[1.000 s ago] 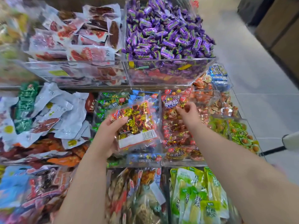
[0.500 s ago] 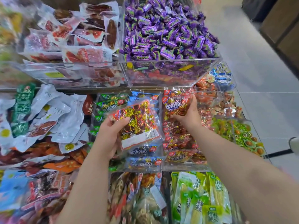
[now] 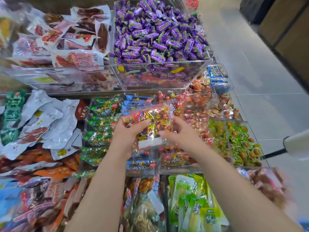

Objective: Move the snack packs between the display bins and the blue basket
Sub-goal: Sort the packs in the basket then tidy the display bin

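As the pack stands: pack point(image 3: 150, 124) is raised at dead centre of view, over the middle bins point(image 3: 142, 172); clear film shows gold and red sweets.
Left hand point(image 3: 127, 134): clamped on the pack's 9 o'clock edge, thumb across the face.
Right hand point(image 3: 180, 133): at the pack's 3 o'clock edge and blurred; fingertips meet the film, but a grip cannot be confirmed.
Basket: not identified; a blue sliver point(image 3: 304, 223) at the 5 o'clock corner may be it.
Handling advice: support both edges, keep the slippery film flat, and avoid squeezing the sweets.
Sticker point(image 3: 148, 143): white, at the pack's 6 o'clock end; print illegible.
Red packs point(image 3: 173, 161): at 5 o'clock of the hands, reading 牛肉粒.
Blue packs point(image 3: 140, 167): at 6 o'clock, same characters.
Purple sweets point(image 3: 158, 34): at 12 o'clock; green lettering not reliably legible.
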Tool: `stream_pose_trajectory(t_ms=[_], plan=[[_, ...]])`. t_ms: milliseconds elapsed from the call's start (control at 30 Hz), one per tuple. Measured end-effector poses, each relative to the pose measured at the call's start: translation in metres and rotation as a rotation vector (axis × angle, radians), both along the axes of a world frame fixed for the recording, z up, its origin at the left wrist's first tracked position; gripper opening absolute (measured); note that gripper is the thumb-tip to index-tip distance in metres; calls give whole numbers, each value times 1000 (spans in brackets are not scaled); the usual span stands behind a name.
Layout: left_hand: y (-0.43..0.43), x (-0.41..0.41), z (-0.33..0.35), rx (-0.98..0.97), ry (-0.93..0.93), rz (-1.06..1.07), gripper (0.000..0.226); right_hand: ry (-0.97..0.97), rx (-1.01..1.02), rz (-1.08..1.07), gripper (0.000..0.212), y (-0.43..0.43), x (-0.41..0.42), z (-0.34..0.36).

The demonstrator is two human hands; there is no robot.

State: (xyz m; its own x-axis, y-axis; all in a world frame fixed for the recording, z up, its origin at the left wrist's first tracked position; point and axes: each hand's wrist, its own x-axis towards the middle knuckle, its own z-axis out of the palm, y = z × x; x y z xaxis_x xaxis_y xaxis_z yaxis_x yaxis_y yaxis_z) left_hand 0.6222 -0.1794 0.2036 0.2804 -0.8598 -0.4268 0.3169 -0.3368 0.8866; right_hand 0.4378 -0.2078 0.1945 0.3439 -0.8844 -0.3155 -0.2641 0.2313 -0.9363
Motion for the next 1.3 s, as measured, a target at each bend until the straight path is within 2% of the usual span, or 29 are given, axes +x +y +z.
stream_pose_trajectory(t_ms=[33, 67, 133, 200, 267, 333, 400, 533, 600, 633, 700, 767, 833, 900, 933, 1000, 1100, 1133, 1200, 1233, 1300], plan=[[-1, -4, 1, 22, -70, 1, 87, 53, -14, 19, 72, 3, -1, 3], [-1, -6, 2, 43, -127, 3, 96, 69, -29, -5, 72, 4, -4, 8], [0, -9, 4, 92, -183, 11, 107, 41, -84, -120, 57, 6, -12, 15], [0, -8, 5, 111, -152, 49, 98, 105, -247, -300, 45, 9, -16, 18], [1, -11, 8, 101, -113, 72, 86, 219, -551, -424, 37, 17, -12, 22], [6, -21, 16, 60, -79, 10, 91, 329, -814, -387, 34, 26, -1, 21], [11, -31, 26, -56, 5, -81, 103, 403, -978, -317, 34, 35, 13, 15], [14, -28, 25, -251, 100, -256, 115, 483, -1030, -254, 42, 52, 26, 6], [18, -28, 23, -294, 99, -291, 105, 557, -1047, -166, 49, 56, 25, 4], [20, -29, 23, -283, 103, -258, 90, 554, -1053, -108, 52, 57, 24, 5], [16, -30, 20, -218, 102, -145, 52, 431, -1013, -50, 52, 59, 22, 9], [11, -26, 15, -166, 45, -120, 39, 320, -915, -185, 46, 54, 14, 13], [7, -23, 14, -125, -40, -172, 44, 333, -659, -287, 67, 41, 1, 18], [2, -22, 12, -83, -132, -216, 51, 301, -315, -177, 87, 26, -14, 17], [-1, -23, 11, -65, -164, -212, 50, 271, -196, -110, 83, 20, -20, 16], [-8, -24, 11, -4, -188, -177, 52, 219, -64, -52, 58, 12, -30, 9], [-15, -18, 9, 68, -156, -70, 70, 85, -18, -141, 37, 1, -48, -7], [-16, -14, 8, 56, -132, -14, 62, 76, -29, -208, 36, -6, -55, -13], [-17, -4, 6, 43, -108, 80, 30, 112, -76, -333, 32, -24, -65, -24], [-18, 0, 3, 54, -102, 91, 21, 151, -100, -361, 29, -33, -66, -29], [-18, 6, -2, 67, -86, 81, 19, 239, -141, -321, 28, -49, -61, -39]])
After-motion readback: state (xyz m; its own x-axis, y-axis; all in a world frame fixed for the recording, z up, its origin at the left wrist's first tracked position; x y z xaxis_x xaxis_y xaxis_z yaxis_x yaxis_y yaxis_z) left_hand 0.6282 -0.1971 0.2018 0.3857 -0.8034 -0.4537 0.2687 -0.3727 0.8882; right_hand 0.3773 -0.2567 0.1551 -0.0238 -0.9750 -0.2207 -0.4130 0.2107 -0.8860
